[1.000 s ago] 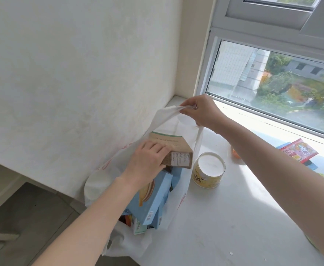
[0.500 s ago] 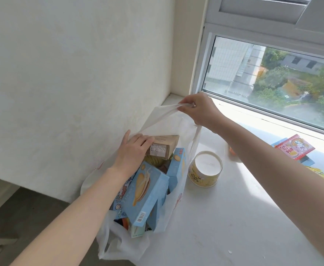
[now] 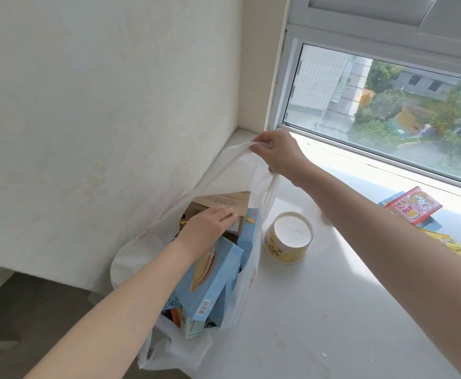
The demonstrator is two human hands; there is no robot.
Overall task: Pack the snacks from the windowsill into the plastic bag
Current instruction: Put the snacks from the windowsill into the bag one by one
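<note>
A white plastic bag (image 3: pixel 131 258) hangs open at the left end of the white windowsill (image 3: pixel 319 310), against the wall. My right hand (image 3: pixel 278 153) pinches the bag's handle and holds it up. My left hand (image 3: pixel 210 228) is inside the bag's mouth, lying flat on a brown cardboard box (image 3: pixel 223 202) and gripping it. Light blue biscuit boxes (image 3: pixel 215 280) fill the bag below it. A yellow round tub (image 3: pixel 289 240) with a white lid stands on the sill just right of the bag.
A red and pink snack packet (image 3: pixel 412 205) lies over a blue box by the window at the right, with a yellow packet (image 3: pixel 453 248) partly behind my right arm. The window frame (image 3: pixel 278 86) runs along the back. Grey floor (image 3: pixel 32 310) lies below left.
My left hand has pushed the brown box lower into the bag. My right hand has kept its hold on the handle.
</note>
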